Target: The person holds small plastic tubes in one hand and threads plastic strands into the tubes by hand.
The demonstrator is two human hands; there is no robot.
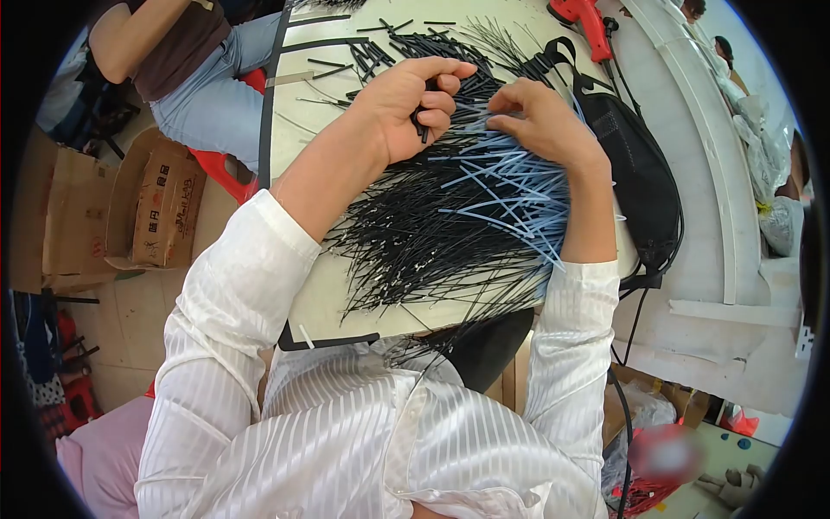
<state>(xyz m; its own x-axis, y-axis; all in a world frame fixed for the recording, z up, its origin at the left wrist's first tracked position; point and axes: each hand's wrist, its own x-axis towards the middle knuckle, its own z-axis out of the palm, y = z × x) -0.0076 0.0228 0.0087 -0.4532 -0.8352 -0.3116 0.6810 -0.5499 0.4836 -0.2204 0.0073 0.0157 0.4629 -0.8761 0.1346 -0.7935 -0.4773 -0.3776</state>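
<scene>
My left hand (411,108) is curled around a few short black tubes (422,130), with its index finger stretched toward the right hand. Just across from it, my right hand (549,125) has thumb and fingers bent close together in a pinch; whatever is between the fingertips is too small to make out. Under both hands spreads a heap of thin black wires (415,233) on the table (324,311). Pale blue tubes (519,190) lie across the wires below my right hand. More short black tubes (424,48) are scattered beyond my hands.
A red heat gun (586,26) lies at the far right, its cord running beside a black bag (635,173) on the table's right side. Another person (199,86) sits at the upper left on a red stool (223,176). Open cardboard boxes (160,203) stand on the floor.
</scene>
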